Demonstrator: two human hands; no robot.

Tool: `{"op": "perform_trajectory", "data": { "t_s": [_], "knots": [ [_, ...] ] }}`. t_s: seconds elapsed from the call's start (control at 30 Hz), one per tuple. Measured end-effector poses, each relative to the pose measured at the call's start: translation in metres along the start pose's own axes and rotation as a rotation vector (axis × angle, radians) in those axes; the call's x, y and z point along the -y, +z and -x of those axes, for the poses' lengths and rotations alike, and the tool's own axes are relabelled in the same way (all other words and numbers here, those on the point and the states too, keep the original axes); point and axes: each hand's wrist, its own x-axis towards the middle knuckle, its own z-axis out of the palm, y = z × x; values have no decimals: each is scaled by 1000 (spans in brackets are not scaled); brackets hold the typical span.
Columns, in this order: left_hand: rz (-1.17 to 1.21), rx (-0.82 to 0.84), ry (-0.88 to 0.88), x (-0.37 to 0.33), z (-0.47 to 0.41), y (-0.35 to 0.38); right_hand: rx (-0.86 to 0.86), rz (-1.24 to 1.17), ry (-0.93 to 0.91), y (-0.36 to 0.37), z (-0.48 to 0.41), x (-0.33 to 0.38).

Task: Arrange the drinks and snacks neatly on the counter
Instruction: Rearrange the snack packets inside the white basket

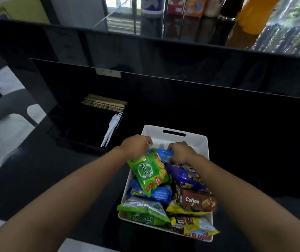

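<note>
A white plastic bin [174,138] full of snack packets sits on the black lower counter in front of me. My left hand [136,145] grips the top edge of a green snack bag [150,172] that stands tilted in the bin. My right hand [181,151] is closed on a blue packet [163,153] at the bin's far end. Around them lie a purple bag [185,176], a brown Collon box [194,200], another blue packet [156,194], a second green bag [143,211] and yellow packets [191,224].
A black organiser tray [83,128] with white plastic cutlery [111,127] and wooden sticks [105,102] stands left of the bin. On the raised glossy counter behind are a can [152,6], drink cartons [187,5] and an orange bottle [252,15].
</note>
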Motion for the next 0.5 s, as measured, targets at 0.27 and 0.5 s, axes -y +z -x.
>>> {"op": "perform_trajectory", "data": {
  "t_s": [0.27, 0.5],
  "knots": [
    [-483, -23, 127, -3, -35, 8, -249, 60, -71, 1, -2, -1],
    [-582, -56, 165, 3, -53, 10, -317, 77, -82, 5, -11, 0]
  ]
}}
